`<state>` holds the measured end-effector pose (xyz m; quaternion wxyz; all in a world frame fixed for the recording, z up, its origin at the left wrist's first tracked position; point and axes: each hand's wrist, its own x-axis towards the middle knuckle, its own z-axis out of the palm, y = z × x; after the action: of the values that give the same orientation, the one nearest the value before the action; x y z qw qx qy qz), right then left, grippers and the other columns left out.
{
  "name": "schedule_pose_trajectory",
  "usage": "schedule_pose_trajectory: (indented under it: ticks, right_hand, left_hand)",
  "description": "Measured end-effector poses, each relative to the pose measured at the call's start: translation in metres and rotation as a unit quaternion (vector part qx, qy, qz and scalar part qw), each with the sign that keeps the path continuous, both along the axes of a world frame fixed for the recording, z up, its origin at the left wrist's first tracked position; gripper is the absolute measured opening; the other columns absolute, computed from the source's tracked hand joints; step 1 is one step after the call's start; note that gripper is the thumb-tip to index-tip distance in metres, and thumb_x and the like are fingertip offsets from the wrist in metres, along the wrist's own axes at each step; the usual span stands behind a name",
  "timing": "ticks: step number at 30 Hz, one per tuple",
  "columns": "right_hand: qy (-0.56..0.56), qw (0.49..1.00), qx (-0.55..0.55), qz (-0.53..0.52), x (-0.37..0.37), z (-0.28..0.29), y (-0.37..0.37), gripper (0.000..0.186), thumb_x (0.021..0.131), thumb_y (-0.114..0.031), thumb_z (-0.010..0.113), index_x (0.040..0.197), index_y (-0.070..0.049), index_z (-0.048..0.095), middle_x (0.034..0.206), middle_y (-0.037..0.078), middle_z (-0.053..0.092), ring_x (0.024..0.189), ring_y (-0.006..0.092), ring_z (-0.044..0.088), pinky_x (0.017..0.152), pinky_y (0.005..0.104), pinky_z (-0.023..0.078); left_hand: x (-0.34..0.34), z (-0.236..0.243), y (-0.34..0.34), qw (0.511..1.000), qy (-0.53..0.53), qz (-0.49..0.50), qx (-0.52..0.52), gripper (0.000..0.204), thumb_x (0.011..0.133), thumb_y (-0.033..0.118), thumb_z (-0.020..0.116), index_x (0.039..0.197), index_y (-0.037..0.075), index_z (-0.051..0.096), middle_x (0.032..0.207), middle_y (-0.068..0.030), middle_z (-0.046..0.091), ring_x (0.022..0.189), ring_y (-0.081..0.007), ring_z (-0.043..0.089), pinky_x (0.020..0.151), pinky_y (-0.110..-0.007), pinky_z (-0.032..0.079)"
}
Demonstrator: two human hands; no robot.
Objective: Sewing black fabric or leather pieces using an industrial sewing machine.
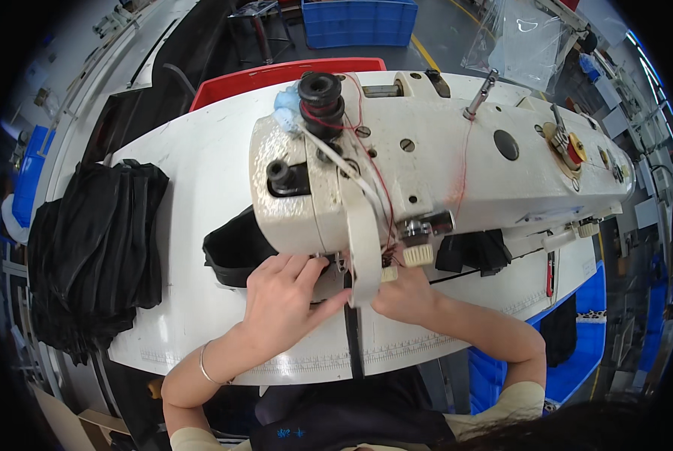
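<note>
Our left hand curls by the black fabric, which sits on the tabletop under the sewing machine, probably to steady it. Right hand's half hidden, so we can't tell either grip.

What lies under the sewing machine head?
Black fabric shows below the sewing machine head at its left end, by the left hand; a second black piece shows beyond the right hand. What lies between, and part of that hand, is covered.
</note>
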<state>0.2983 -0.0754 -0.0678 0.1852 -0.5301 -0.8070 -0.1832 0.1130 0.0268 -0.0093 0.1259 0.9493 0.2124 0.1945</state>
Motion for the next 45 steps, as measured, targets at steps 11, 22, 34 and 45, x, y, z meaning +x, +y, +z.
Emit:
schedule_pose_trajectory:
  ticks: [11,22,34,45]
  right_hand:
    - [0.056,0.984,-0.165,-0.025,0.003,-0.023,-0.004,0.017,0.074,-0.014,0.061,0.085,0.000,0.063,0.074,0.009,0.063,0.062,0.0217,0.065,0.044,0.0337,0.050]
    - [0.203,0.964,-0.152,0.083,-0.012,-0.021,-0.012,0.017,0.073,-0.016,0.065,0.087,-0.006,0.061,0.087,0.006,0.060,0.075,0.0225,0.060,0.061,0.0346,0.054]
    - [0.314,0.908,-0.263,0.084,-0.017,-0.034,-0.016,0.025,0.081,-0.034,0.069,0.102,-0.021,0.066,0.090,0.005,0.059,0.080,0.0230,0.062,0.063,0.0371,0.054]
    - [0.316,0.904,-0.278,0.069,-0.019,-0.032,-0.014,0.022,0.081,-0.026,0.067,0.088,-0.007,0.057,0.087,0.009,0.061,0.076,0.0259,0.064,0.059,0.0390,0.053]
  left_hand:
    - [-0.008,-0.051,0.003,0.989,0.003,-0.095,0.110,0.034,0.072,0.011,0.062,0.104,0.003,0.068,0.106,-0.0110,0.063,0.098,-0.0298,0.062,0.080,-0.047,0.049]
    - [-0.020,-0.034,0.017,0.967,0.001,-0.018,-0.254,0.039,0.068,-0.005,0.063,0.107,-0.002,0.066,0.108,-0.0204,0.064,0.101,-0.0402,0.061,0.090,-0.046,0.048]
    - [-0.020,-0.054,0.015,0.993,-0.018,-0.115,0.014,0.040,0.068,0.001,0.066,0.108,0.003,0.066,0.107,-0.0157,0.064,0.100,-0.0344,0.062,0.088,-0.046,0.050]
    - [-0.023,-0.054,0.017,0.991,0.014,-0.133,0.008,0.043,0.072,0.006,0.066,0.115,0.006,0.064,0.112,-0.0164,0.062,0.106,-0.0347,0.060,0.092,-0.046,0.049]
